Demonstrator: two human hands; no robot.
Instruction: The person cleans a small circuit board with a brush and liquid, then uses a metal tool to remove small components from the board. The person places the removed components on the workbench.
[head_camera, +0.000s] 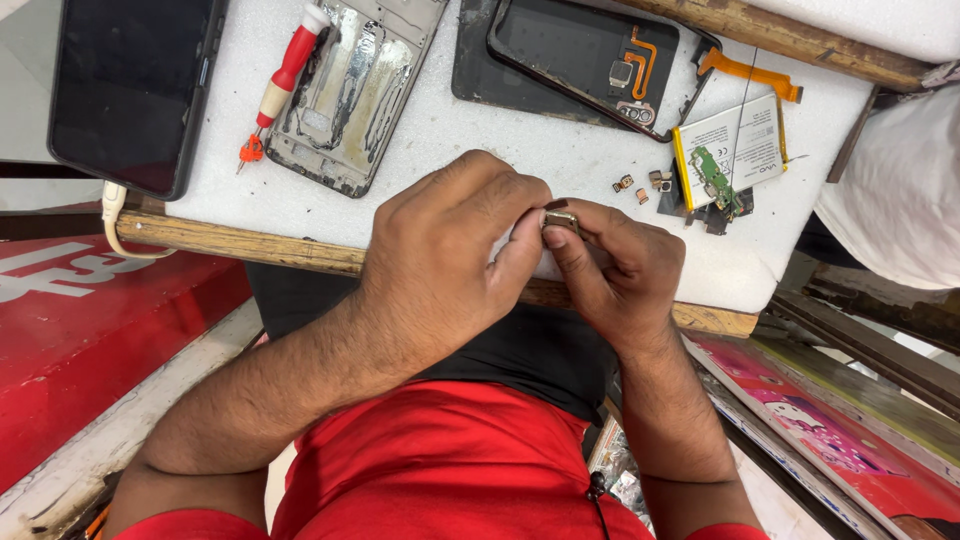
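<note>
Both hands, left hand (455, 240) and right hand (615, 265), pinch a small brass-coloured metal phone part (560, 220) between closed fingers, a fiddly mid-repair step; loose parts (640, 185) lie at two o'clock on the white desk (440, 130).

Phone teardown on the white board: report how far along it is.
Done, by the look of it: the phone is opened, with its bare frame, back cover and battery lying apart. In hand: the left hand and right hand pinch a small metal part between their fingertips. Left: loose small parts and a green board lie unmounted; the red screwdriver lies idle.
</note>
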